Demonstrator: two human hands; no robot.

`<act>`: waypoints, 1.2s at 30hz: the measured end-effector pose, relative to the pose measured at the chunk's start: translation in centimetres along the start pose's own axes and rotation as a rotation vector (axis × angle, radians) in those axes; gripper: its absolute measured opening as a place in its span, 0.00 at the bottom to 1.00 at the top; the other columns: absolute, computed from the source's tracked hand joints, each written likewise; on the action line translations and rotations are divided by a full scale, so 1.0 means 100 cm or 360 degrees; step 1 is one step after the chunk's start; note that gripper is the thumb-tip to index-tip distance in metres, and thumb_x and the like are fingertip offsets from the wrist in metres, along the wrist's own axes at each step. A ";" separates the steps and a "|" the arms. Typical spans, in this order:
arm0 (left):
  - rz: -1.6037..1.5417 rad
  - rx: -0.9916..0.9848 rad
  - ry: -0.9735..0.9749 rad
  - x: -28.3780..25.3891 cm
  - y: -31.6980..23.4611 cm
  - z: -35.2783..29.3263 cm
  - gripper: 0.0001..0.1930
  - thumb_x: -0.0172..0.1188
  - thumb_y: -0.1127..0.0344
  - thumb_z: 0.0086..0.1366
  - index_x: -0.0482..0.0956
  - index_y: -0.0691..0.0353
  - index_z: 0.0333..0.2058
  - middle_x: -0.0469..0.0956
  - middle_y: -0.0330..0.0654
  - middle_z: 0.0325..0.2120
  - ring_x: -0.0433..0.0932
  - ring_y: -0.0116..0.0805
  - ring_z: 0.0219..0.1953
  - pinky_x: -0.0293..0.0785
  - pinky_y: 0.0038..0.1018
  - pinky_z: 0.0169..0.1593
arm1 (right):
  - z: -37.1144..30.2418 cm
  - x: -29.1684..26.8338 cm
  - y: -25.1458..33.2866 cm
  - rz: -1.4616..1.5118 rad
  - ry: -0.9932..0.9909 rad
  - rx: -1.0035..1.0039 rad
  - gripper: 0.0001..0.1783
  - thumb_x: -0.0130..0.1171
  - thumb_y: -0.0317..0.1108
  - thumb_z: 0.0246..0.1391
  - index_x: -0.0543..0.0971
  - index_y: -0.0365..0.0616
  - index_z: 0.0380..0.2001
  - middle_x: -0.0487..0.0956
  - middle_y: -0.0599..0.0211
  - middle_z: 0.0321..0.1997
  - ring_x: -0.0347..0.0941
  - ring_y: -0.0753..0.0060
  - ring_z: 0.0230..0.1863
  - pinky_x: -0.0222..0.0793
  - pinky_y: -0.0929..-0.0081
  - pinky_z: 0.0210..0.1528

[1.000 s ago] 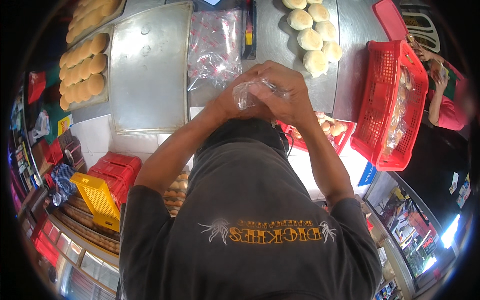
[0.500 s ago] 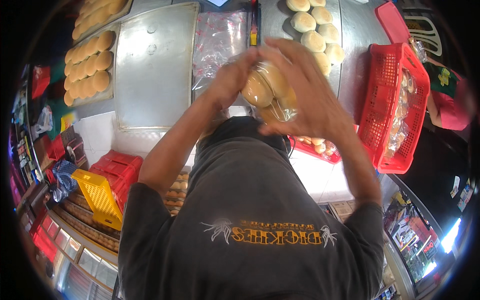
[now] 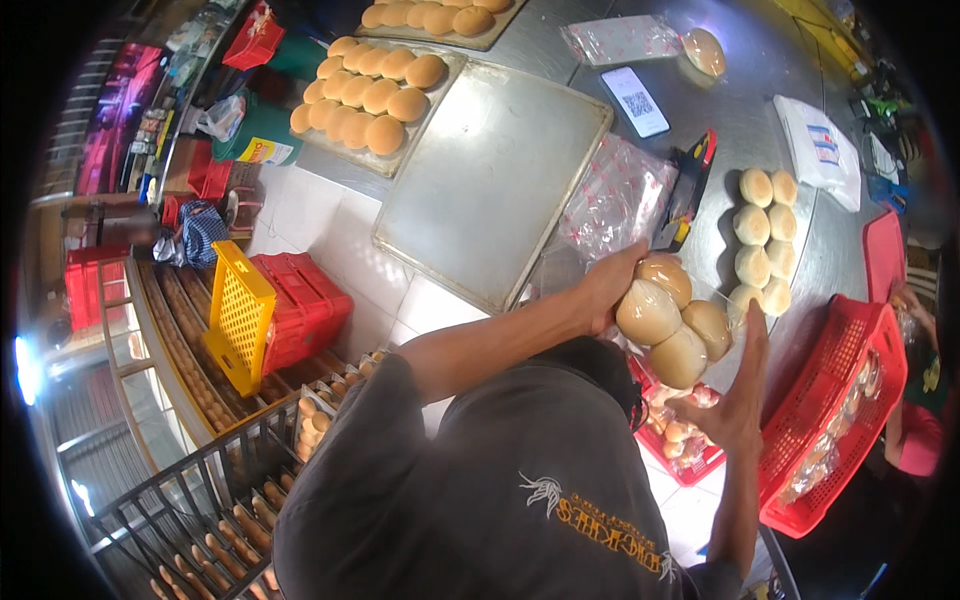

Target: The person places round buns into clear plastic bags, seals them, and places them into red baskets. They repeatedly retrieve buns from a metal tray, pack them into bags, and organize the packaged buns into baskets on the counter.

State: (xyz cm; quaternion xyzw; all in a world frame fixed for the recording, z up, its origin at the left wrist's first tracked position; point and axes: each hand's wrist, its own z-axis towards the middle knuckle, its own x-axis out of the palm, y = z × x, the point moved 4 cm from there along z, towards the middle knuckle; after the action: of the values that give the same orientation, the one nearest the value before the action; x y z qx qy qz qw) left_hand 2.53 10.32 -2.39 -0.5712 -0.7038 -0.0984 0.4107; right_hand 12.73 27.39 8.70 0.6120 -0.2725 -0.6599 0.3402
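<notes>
A clear plastic bag of several round golden-brown buns point(image 3: 675, 325) hangs over the near edge of the metal table. My left hand point(image 3: 612, 285) grips it at its upper left side, with the fingers partly hidden behind the bag. To the right of it, my right hand point(image 3: 735, 395) is open, thumb and fingers spread apart and nothing seen in it. Just beyond my left hand lies a stack of clear bags with red print point(image 3: 620, 195). Next to the stack is a black, red and yellow device point(image 3: 690, 195). Two rows of paler buns point(image 3: 752, 225) stand on the table at the right.
A metal baking tray point(image 3: 480, 190) lies left of the bags, with a tray of buns point(image 3: 365, 95) beyond it. A red crate point(image 3: 825, 400) of bagged buns stands at right, another red crate point(image 3: 700, 475) below my hands. A phone point(image 3: 635, 102) lies farther back.
My view has turned, so the table appears slanted. Both hands were around the bag of buns; now my left hand holds it and my right hand has come away, fingers spread.
</notes>
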 end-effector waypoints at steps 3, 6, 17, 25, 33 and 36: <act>-0.0092 -0.0199 -0.0069 -0.001 0.020 0.000 0.30 0.33 0.47 0.82 0.77 0.63 0.58 0.82 0.48 0.50 0.82 0.39 0.52 0.77 0.37 0.60 | 0.005 -0.008 0.012 -0.0438 0.0230 -0.0338 0.53 0.78 0.44 0.41 0.64 0.39 0.68 0.66 0.54 0.72 0.65 0.51 0.71 0.66 0.50 0.68; 0.0090 0.0233 0.0261 0.011 0.000 -0.007 0.31 0.32 0.47 0.82 0.72 0.65 0.63 0.80 0.49 0.54 0.78 0.40 0.59 0.71 0.39 0.66 | -0.010 0.022 -0.031 0.0844 -0.0058 0.0629 0.49 0.76 0.36 0.43 0.65 0.38 0.67 0.69 0.54 0.69 0.69 0.55 0.68 0.66 0.55 0.68; -0.0060 0.0266 0.0168 0.014 0.000 -0.018 0.31 0.31 0.48 0.82 0.75 0.65 0.61 0.81 0.47 0.51 0.80 0.36 0.52 0.74 0.35 0.62 | -0.003 0.043 -0.022 0.1210 -0.0116 0.0427 0.38 0.66 0.49 0.58 0.66 0.45 0.66 0.74 0.54 0.64 0.75 0.51 0.60 0.73 0.53 0.62; 0.0884 -0.0697 0.1064 0.022 -0.027 -0.039 0.28 0.44 0.47 0.80 0.79 0.68 0.55 0.83 0.46 0.48 0.83 0.34 0.47 0.79 0.29 0.53 | 0.017 0.003 0.017 -0.0156 0.0111 -0.0311 0.24 0.68 0.20 0.46 0.83 0.47 0.50 0.78 0.56 0.59 0.76 0.48 0.57 0.73 0.57 0.58; 0.0857 -0.0667 0.1175 0.033 -0.016 -0.025 0.29 0.48 0.43 0.77 0.79 0.67 0.52 0.84 0.52 0.45 0.83 0.40 0.47 0.79 0.33 0.54 | 0.068 0.005 0.043 -0.0650 0.0497 -0.0897 0.20 0.67 0.32 0.45 0.83 0.55 0.46 0.71 0.65 0.70 0.62 0.47 0.71 0.58 0.41 0.66; 0.0770 -0.0628 0.1474 0.023 -0.025 -0.021 0.33 0.60 0.43 0.69 0.75 0.68 0.58 0.82 0.52 0.49 0.82 0.41 0.50 0.80 0.34 0.54 | 0.072 0.011 0.031 -0.0669 0.0562 -0.0814 0.15 0.67 0.33 0.47 0.82 0.53 0.41 0.76 0.68 0.63 0.66 0.53 0.67 0.61 0.45 0.62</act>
State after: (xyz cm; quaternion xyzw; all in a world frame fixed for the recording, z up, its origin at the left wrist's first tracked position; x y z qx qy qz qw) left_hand 1.26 9.93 1.40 -0.6796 -0.2669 -0.3719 0.5732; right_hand 5.92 24.21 11.20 0.6543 0.0956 -0.6463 0.3808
